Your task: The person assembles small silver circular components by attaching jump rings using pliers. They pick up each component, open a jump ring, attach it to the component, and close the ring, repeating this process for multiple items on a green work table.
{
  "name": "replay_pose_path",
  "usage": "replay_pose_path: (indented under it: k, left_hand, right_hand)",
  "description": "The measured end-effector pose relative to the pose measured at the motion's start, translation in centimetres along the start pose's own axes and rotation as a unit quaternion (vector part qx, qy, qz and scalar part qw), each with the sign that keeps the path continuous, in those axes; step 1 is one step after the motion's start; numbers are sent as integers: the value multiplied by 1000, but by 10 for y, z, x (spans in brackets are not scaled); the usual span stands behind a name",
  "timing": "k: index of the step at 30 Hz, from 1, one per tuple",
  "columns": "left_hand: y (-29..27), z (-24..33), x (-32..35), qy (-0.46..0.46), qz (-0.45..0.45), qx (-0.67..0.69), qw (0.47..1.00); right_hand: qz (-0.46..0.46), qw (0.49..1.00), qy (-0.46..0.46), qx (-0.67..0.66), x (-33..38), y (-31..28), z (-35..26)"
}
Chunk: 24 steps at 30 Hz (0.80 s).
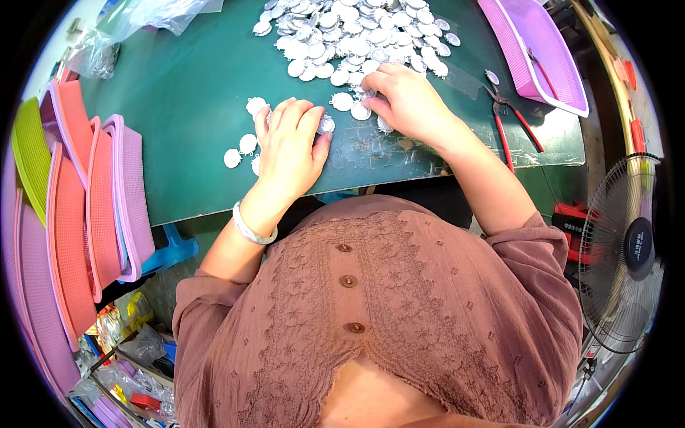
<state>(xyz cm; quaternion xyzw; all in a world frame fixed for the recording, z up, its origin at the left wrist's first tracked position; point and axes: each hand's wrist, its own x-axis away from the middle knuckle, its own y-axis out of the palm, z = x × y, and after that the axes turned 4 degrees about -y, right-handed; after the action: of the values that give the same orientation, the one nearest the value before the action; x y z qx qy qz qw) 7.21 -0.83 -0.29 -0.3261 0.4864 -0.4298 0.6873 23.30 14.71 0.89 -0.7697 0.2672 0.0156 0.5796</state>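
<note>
A heap of small silver round pendants (349, 32), some showing little loops at the rim, lies on the green table. My left hand (291, 146) rests at the near middle of the table with curved fingers. Between its thumb and forefinger sits a round pendant (326, 125); the other fingertips lie among loose pendants (247, 144). At the near edge of the heap, the thumb and forefinger of my right hand (407, 100) pinch at a pendant, mostly hidden by the fingers. Another pendant (360, 110) lies just below that thumb.
Red-handled pliers (504, 107) lie right of my right hand, near a single pendant (491, 77). A lilac basket (519, 68) stands at the right edge. Stacked plastic baskets (128, 192) crowd the left side, clear bags (96, 53) the far left. A fan (619, 253) stands at right.
</note>
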Motion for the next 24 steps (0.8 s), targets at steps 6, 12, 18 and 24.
replay_pose_path:
  k: [6, 12, 18, 24]
  left_hand:
    - [-6, 4, 0, -24, 20, 32, 999]
    - [-13, 17, -4, -218, -94, 464, 854]
    - [-16, 17, -2, -283, -110, 699, 647]
    - [-15, 5, 1, -289, -159, 760, 560]
  right_hand:
    - [85, 991, -74, 66, 2, 3, 2]
    - [177, 978, -111, -19, 6, -3, -36]
    - [171, 963, -92, -188, 14, 1, -49]
    - [132, 937, 39, -320, 20, -2, -55]
